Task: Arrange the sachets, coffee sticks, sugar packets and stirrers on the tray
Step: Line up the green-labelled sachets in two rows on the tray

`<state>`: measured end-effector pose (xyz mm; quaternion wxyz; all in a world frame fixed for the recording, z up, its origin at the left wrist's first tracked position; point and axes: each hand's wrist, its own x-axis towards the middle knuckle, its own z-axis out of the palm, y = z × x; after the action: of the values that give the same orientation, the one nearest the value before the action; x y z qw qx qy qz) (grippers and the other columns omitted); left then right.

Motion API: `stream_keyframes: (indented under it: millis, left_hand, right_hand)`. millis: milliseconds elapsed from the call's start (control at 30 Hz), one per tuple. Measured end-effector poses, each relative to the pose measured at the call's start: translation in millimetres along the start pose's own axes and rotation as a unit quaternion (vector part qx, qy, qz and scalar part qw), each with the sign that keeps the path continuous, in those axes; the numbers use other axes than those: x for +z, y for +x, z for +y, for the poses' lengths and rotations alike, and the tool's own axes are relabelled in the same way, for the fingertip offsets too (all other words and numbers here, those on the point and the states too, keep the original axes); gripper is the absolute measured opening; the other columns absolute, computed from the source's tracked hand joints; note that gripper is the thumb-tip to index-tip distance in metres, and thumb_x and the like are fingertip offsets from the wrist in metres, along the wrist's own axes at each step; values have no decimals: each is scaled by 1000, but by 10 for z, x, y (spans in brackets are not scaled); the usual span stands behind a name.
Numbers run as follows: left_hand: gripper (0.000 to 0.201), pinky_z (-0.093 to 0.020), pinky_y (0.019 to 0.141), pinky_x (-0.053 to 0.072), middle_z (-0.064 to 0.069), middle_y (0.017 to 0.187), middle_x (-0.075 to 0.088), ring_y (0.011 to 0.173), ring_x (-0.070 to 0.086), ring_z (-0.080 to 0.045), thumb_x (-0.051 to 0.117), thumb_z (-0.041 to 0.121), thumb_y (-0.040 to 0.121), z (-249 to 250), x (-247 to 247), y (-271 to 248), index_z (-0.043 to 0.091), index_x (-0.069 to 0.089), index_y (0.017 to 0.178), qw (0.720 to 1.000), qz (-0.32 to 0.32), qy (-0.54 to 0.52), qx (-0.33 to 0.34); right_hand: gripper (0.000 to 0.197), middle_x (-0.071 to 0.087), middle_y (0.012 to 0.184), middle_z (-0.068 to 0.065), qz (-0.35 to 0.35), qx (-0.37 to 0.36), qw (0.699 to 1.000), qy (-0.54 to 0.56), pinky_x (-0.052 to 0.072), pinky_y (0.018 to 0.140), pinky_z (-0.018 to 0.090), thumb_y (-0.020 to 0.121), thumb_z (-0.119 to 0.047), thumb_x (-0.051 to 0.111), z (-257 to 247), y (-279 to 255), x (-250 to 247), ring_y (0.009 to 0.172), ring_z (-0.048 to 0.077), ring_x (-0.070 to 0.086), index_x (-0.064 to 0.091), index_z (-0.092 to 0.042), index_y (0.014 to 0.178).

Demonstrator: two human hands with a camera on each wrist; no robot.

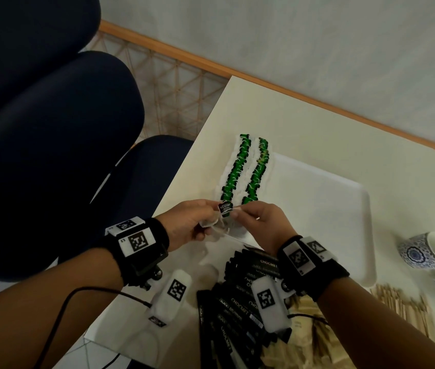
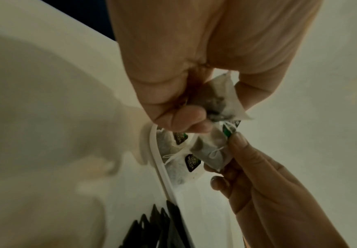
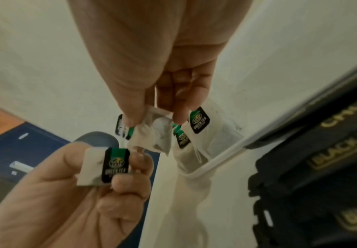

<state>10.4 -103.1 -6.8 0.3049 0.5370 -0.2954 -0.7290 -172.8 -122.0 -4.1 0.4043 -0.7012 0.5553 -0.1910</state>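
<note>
Both hands are busy just above the near corner of the white tray (image 1: 344, 235), each pinching a green tea sachet. The left hand (image 1: 188, 225) has its thumb and fingertips closed on one sachet (image 3: 101, 166), tag facing up, with a second paper bag seemingly bunched in the same grip. The right hand (image 1: 261, 225) pinches another sachet (image 3: 152, 132) by its top edge between thumb and forefinger, the rest of its fingers loosely curled behind. From where the hands are, the two finished rows of sachets (image 1: 245, 169) run away from the person along the tray's left edge, and their long axis points almost straight at the gap between the hands. The near end of those rows lies just beyond the fingertips, so I'd judge the next sachets go down there, extending the rows toward the person; the right hand looks a touch nearer to the right row, the left hand to the left one. On the table at the tray's near side lies a fan of black coffee sticks (image 1: 240, 302), not yet on the tray, and wooden stirrers (image 1: 403, 304) lie beside its near right corner, close to two patterned cups (image 1: 429, 254).
</note>
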Motion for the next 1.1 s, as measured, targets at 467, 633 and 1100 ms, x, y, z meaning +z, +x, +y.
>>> stream_keyframes:
  millis: [467, 633, 1100]
  left_hand:
    - [27, -24, 50, 36, -4, 57, 47, 54, 41, -17, 35, 4, 86, -16, -187, 55, 9, 56, 69, 988, 149, -33, 15]
    - [12, -22, 47, 32, 2, 55, 43, 49, 38, -14, 55, 18, 91, 15, -214, 71, 13, 63, 84, 986, 142, 62, 53]
    - [10, -25, 47, 34, 9, 55, 42, 47, 36, -8, 70, 32, 77, 0, 59, 54, 42, 66, 79, 963, -141, 197, 119]
  right_hand:
    - [11, 69, 63, -15, 1, 54, 996, 72, 41, 60, 4, 81, -29, 72, 78, 34, -134, 61, -6, 59, 71, -25, 71]
    - [11, 61, 89, -14, 39, -15, 999, 3, 38, 71, 7, 88, -20, 65, 168, 77, -85, 81, -5, 55, 65, -30, 82]
    - [27, 50, 122, -12, -76, -78, 990, 87, 35, 101, 27, 72, -17, 41, -43, 98, -55, 118, 5, 47, 61, -33, 68]
